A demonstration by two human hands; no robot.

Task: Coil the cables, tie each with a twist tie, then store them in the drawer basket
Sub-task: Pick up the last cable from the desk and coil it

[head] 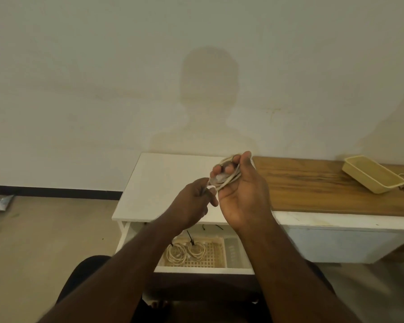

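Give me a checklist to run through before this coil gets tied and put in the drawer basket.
1. Coil gathered: ok. The right hand grips the bundled white cable above the white tabletop.
2. Loose end controlled: ok. The left hand pinches a strand at the bundle's lower left.
3. Twist tie in hand: cannot tell; blurred.
4. Spare black twist ties within reach: ok, on the drawer's back edge.
5. Drawer open: ok. The cream lattice basket is exposed.
6. Room in basket: ok. Two tied cable coils lie at its left; the right is free.
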